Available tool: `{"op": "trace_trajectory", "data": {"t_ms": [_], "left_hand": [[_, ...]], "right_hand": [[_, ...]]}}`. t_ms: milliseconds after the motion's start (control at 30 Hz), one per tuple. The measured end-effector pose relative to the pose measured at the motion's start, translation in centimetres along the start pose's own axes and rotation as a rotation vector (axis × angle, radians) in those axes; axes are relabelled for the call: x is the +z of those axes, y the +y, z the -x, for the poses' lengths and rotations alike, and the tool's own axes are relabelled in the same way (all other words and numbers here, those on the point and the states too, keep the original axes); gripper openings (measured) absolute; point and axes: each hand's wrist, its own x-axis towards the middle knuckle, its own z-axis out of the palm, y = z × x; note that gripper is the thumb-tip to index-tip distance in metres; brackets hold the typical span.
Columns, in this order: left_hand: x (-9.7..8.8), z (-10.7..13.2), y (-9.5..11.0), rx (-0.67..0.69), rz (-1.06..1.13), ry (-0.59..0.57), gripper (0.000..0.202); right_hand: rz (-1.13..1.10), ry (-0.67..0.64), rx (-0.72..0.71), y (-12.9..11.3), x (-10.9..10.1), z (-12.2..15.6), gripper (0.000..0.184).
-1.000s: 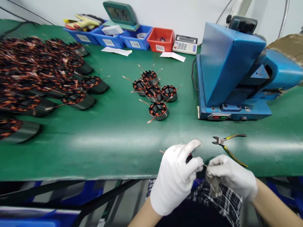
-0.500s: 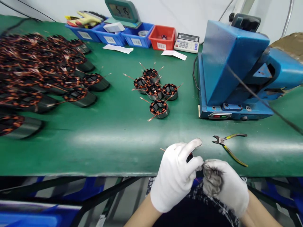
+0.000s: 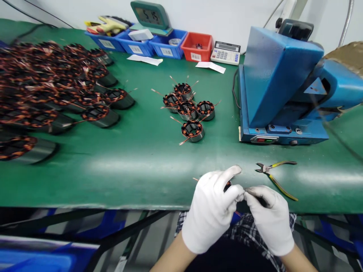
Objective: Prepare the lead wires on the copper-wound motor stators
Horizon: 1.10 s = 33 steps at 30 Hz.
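Observation:
In a white glove, my left hand [image 3: 214, 207] is closed around a motor stator [image 3: 227, 186] at the table's front edge. Most of that stator is hidden by the glove; a bit of its dark, copper-wound rim and one wire end show. My right hand [image 3: 269, 217], also gloved, has its thumb and finger pinched together against the left fingertips. What lies in that pinch is too small to make out. To the right lie diagonal cutters [image 3: 266, 168] with yellow-and-black handles, jaws apart. Several wound stators [image 3: 193, 130] stand grouped ahead of my hands.
Many more stators [image 3: 98, 115] crowd the left side of the green table [image 3: 141, 158]. A blue machine [image 3: 280, 83] stands at the right. Along the back are blue bins [image 3: 167, 51], a red bin [image 3: 197, 45], a calculator [image 3: 226, 53] and a digital clock [image 3: 150, 15].
My right hand has turned from a curled fist to a thumb-and-finger pinch at the left fingertips. My left hand keeps its hold on the stator. The view has shifted slightly.

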Motion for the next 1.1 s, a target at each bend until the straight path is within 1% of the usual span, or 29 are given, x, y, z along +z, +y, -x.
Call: {"op": "trace_trajectory", "data": {"t_ms": [33,100,133,167,200,233,267,300,333,367,400,433,500,567,633,700,733,767,800,867,933,1000,1033,1100], "left_hand": [[0.1,0.0,0.2,-0.009,-0.017,-0.005,0.021],[0.3,0.1,0.6,-0.065,-0.063,0.019,0.020],[0.3,0.2,0.9,-0.109,-0.083,0.049,0.018],[0.3,0.4,1.3,-0.155,-0.095,0.087,0.015],[0.1,0.7,1.6,-0.193,-0.097,0.122,0.014],[-0.1,0.9,1.8,-0.213,-0.093,0.137,0.020],[-0.4,1.2,2.0,-0.205,-0.084,0.118,0.028],[-0.8,1.4,2.0,-0.175,-0.081,0.069,0.035],[-1.1,1.5,2.0,-0.141,-0.089,0.002,0.041],[-1.5,1.5,1.9,-0.114,-0.110,-0.071,0.043],[-1.8,1.5,1.7,-0.100,-0.135,-0.146,0.045],[-2.0,1.3,1.6,-0.098,-0.160,-0.207,0.045],[-2.4,0.8,1.4,-0.123,-0.202,-0.291,0.042],[-2.5,0.2,1.5,-0.161,-0.230,-0.350,0.038],[-2.5,-0.2,1.7,-0.212,-0.254,-0.379,0.034],[-2.3,-0.5,1.9,-0.238,-0.254,-0.373,0.028],[-2.1,-0.6,1.9,-0.236,-0.245,-0.359,0.026],[-1.9,-0.6,1.9,-0.228,-0.232,-0.343,0.023],[-1.6,-0.7,1.8,-0.218,-0.221,-0.328,0.021],[-1.3,-0.7,1.6,-0.206,-0.210,-0.301,0.018],[-1.1,-0.7,1.5,-0.208,-0.200,-0.284,0.018],[-1.2,-0.7,1.4,-0.213,-0.179,-0.280,0.018],[-1.3,-0.8,1.3,-0.214,-0.167,-0.289,0.017],[-1.4,-0.8,1.3,-0.223,-0.155,-0.314,0.014]], "right_hand": [[0.035,0.093,0.077,-0.1,-0.4,-0.2,0.007],[0.113,0.358,0.216,-0.1,-1.7,-0.6,0.011],[0.137,0.442,0.268,0.0,-2.5,-0.9,0.014],[0.134,0.439,0.321,0.1,-3.2,-1.2,0.016],[0.092,0.342,0.379,0.1,-3.7,-1.5,0.018],[0.012,0.168,0.447,0.1,-4.0,-1.6,0.020],[-0.095,-0.029,0.517,0.0,-4.1,-1.8,0.021],[-0.210,-0.199,0.574,-0.2,-3.8,-1.9,0.023],[-0.309,-0.325,0.607,-0.4,-3.4,-1.9,0.025],[-0.382,-0.407,0.615,-0.6,-2.7,-1.9,0.027],[-0.425,-0.461,0.607,-0.9,-2.0,-2.0,0.026],[-0.445,-0.494,0.597,-1.1,-1.4,-2.0,0.021],[-0.460,-0.511,0.615,-1.3,-0.4,-2.1,0.006],[-0.499,-0.457,0.672,-1.2,-0.3,-2.2,0.015],[-0.601,-0.326,0.711,-0.8,-0.9,-2.1,0.020],[-0.677,-0.160,0.711,-0.4,-1.6,-1.9,0.021],[-0.688,-0.101,0.713,-0.3,-1.8,-1.8,0.021],[-0.680,-0.077,0.719,-0.2,-1.9,-1.6,0.022],[-0.660,-0.086,0.729,-0.2,-1.9,-1.5,0.025],[-0.616,-0.158,0.739,-0.4,-1.4,-1.3,0.029],[-0.549,-0.215,0.702,-0.6,-0.6,-1.3,0.024],[-0.470,-0.234,0.642,-0.9,0.2,-1.5,0.012],[-0.438,-0.234,0.623,-1.0,0.5,-1.6,0.010],[-0.410,-0.218,0.629,-1.4,0.8,-1.8,0.015]]}}
